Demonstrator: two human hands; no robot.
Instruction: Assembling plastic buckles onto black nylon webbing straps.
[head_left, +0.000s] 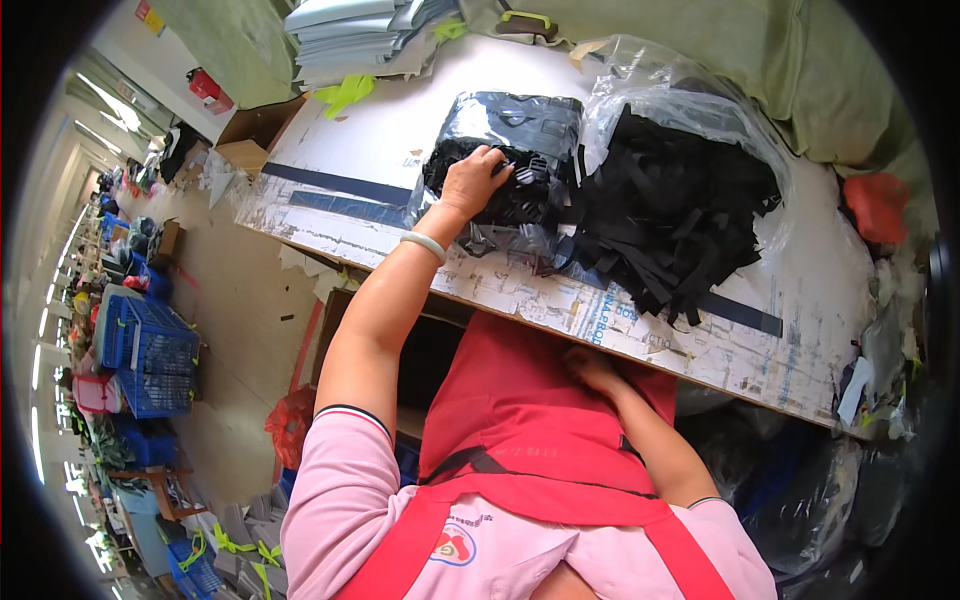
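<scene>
My left hand (pixel 474 183) reaches over the worktable to a clear plastic bag (pixel 510 115) packed with small black pieces (pixel 530 190). Its fingers are curled down among these pieces at the bag's opening, and their tips are partly hidden. To the right, a loose heap of black fabric strips (pixel 675 205) spills from a second clear plastic bag (pixel 640 65). My right hand (pixel 592 370) is low against my red apron (pixel 540 400), just under the table's near edge. Shadow and the tabletop hide its fingers, so I cannot make out anything in it.
The white, worn worktable (pixel 350 225) carries dark strips (pixel 340 183) along its surface. Stacked pale sheets (pixel 350 40) stand at the back left, with bright green ties (pixel 345 95) beside them. A red plastic bag (pixel 877 207) is at the far right. Blue crates (pixel 155 355) stand across the aisle.
</scene>
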